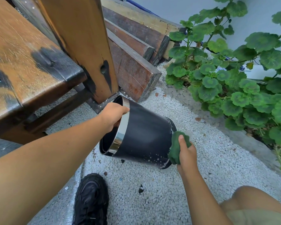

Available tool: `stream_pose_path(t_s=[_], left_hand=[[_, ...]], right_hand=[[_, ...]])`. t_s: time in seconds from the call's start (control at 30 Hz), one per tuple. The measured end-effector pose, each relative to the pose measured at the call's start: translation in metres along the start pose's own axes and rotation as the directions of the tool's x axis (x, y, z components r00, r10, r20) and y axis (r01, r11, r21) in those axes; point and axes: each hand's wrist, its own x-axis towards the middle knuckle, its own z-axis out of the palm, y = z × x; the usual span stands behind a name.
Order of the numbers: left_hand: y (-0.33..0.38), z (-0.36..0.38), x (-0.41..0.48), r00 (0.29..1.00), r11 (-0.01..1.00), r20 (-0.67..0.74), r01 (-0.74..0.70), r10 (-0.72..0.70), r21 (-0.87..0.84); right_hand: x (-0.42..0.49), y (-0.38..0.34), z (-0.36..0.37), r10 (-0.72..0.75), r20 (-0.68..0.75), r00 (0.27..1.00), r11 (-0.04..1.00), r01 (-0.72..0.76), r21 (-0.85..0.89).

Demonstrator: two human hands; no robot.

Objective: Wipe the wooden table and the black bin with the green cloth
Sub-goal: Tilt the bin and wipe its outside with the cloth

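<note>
The black bin (144, 133) lies tilted on its side on the white gravel, its chrome-rimmed mouth turned toward me and to the left. My left hand (113, 115) grips that rim from the top, fingers curled inside. My right hand (186, 154) holds the bunched green cloth (177, 146) and presses it against the bin's base end, where white specks dot the black wall. The wooden table (23, 62), brown with dark burnt patches, fills the upper left.
A thick wooden post (88, 46) stands just behind the bin. Dark timber beams (133, 62) lie stacked beyond it. Leafy green plants (234, 78) crowd the right side along a concrete kerb. My black shoe (91, 200) rests on the gravel below the bin.
</note>
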Motion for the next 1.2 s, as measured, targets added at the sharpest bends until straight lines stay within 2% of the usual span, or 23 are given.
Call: stream_pose_path(t_s=[0.1,0.2,0.27,0.4,0.47,0.63,0.7,0.83,0.97,1.13,1.2], left_hand=[[-0.002,-0.004,-0.014,0.988,0.996,0.148,-0.046,0.034,0.078],[-0.001,-0.018,-0.023,0.923,0.99,0.38,0.004,-0.058,0.141],[0.006,-0.024,-0.031,0.888,0.982,0.452,-0.006,-0.082,0.189],[0.026,-0.041,-0.043,0.886,0.981,0.462,-0.048,-0.046,0.189],[0.032,-0.051,-0.039,0.87,0.979,0.493,-0.068,-0.036,0.191],[0.035,-0.055,-0.034,0.83,0.988,0.554,-0.032,-0.058,0.152],[0.034,-0.047,-0.033,0.846,0.993,0.53,-0.003,-0.063,0.122],[0.036,-0.038,-0.034,0.938,0.976,0.343,-0.036,-0.042,0.217],[0.027,-0.031,-0.025,0.982,0.992,0.182,0.028,-0.051,0.124],[0.004,-0.019,-0.022,0.987,0.988,0.149,0.044,-0.066,0.15],[-0.003,-0.018,-0.013,0.982,0.993,0.176,0.042,-0.061,0.109]], right_hand=[[-0.008,0.004,0.0,0.036,0.07,0.997,0.998,-0.032,-0.063],[-0.014,-0.002,0.002,0.112,0.136,0.984,0.988,-0.096,-0.122],[-0.019,-0.019,-0.005,0.197,0.16,0.967,0.977,-0.18,-0.115],[-0.026,-0.071,-0.028,0.323,0.242,0.915,0.945,-0.326,-0.031],[-0.022,-0.101,-0.041,0.303,0.242,0.922,0.945,-0.323,0.046],[-0.008,-0.14,-0.05,0.237,0.393,0.888,0.941,-0.311,0.136],[-0.013,-0.147,-0.041,0.257,0.352,0.9,0.942,-0.314,0.115],[-0.01,-0.151,-0.029,0.293,0.328,0.898,0.94,-0.333,0.071],[-0.004,-0.147,-0.01,0.315,0.261,0.913,0.948,-0.316,-0.039],[0.014,-0.123,0.007,0.325,0.161,0.932,0.943,-0.308,-0.124],[0.022,-0.117,0.009,0.254,0.131,0.958,0.96,-0.233,-0.154]])
